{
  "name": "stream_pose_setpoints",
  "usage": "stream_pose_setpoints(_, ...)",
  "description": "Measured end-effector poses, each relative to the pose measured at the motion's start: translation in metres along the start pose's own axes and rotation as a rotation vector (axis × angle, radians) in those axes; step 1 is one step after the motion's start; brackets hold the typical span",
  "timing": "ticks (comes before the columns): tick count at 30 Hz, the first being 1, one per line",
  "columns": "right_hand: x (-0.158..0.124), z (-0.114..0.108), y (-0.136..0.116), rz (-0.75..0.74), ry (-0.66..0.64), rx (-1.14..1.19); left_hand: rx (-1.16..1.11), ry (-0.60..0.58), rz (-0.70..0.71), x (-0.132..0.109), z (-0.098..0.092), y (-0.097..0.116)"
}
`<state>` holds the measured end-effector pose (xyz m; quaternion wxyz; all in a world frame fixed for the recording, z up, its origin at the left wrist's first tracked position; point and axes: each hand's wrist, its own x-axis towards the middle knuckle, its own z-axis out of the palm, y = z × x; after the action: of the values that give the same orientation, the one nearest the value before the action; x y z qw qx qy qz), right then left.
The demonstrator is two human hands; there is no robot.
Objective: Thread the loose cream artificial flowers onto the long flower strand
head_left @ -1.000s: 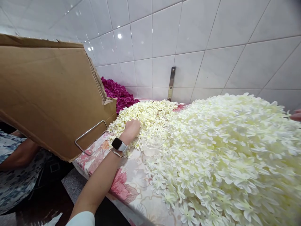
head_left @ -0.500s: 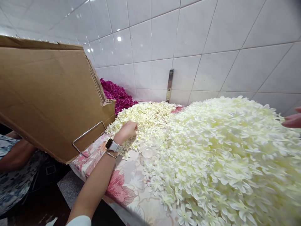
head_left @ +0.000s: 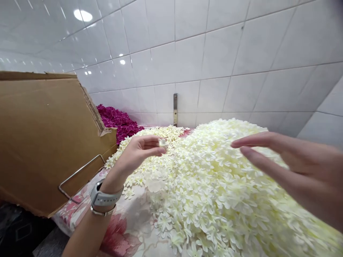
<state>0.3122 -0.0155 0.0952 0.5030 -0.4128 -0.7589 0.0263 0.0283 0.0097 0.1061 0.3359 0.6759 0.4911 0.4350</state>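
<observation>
Raised off the cream pile [head_left: 171,134] since the earlier head frame, the left hand [head_left: 138,151] was seen with a white flower [head_left: 162,142] pinched between thumb and fingers, above the counter [head_left: 139,207] toward its back edge. Farther in view had been brought the right hand [head_left: 300,167], nothing visibly held, fingers and thumb parted. Seemingly one blossom was picked; loose flowers were left plentifully. It looked small, pale, blurred.

- Heaped large-petalled flowers [head_left: 209,185]: white, tinged yellow-green
- Smaller star-shaped blossoms [head_left: 170,132]: cream
- Bushy blooms [head_left: 118,123]: deep magenta
- Tablecloth [head_left: 119,237]: off-white, pink-red floral print
- Cardboard box [head_left: 48,139]: plain brown
- Wall tiles [head_left: 187,60]: white, grey joint grid
- Watch strap [head_left: 107,198]: pale grey
- Bracelet [head_left: 103,213]: silvery
</observation>
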Motion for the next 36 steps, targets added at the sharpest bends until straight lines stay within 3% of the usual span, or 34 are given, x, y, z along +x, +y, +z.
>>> stream_pose_setpoints(3, 0.003, 0.005, -0.023, -0.005, -0.154, 0.143, -0.108, -0.275, 0.094, -0.012, 0.034, 0.036)
stream_pose_setpoints(5, 0.002, 0.004, -0.031, 0.079, -0.249, 0.268, -0.125, -0.325, 0.173, -0.016, 0.053, 0.053)
stream_pose_setpoints(9, 0.003, -0.009, -0.034, 0.163, -0.267, 0.484, -0.212, -0.286, 0.285, -0.016, 0.074, 0.069)
stream_pose_setpoints(12, 0.007, -0.020, -0.031, 0.152, -0.197, 0.525, -0.296, -0.269, 0.299, -0.011, 0.078, 0.069)
stream_pose_setpoints(15, 0.010, -0.024, -0.028, 0.165, -0.223, 0.529, -0.301, -0.237, 0.350, -0.006, 0.080, 0.066)
stream_pose_setpoints(23, 0.014, -0.013, -0.017, 0.186, -0.278, 0.606, -0.254, -0.253, 0.352, -0.002, 0.080, 0.062)
stream_pose_setpoints(30, 0.010, -0.009, -0.018, 0.175, -0.247, 0.575, -0.223, -0.277, 0.324, -0.004, 0.081, 0.062)
stream_pose_setpoints(36, 0.005, -0.001, -0.022, 0.107, -0.172, 0.440, -0.044, -0.054, 0.445, -0.010, 0.095, 0.060)
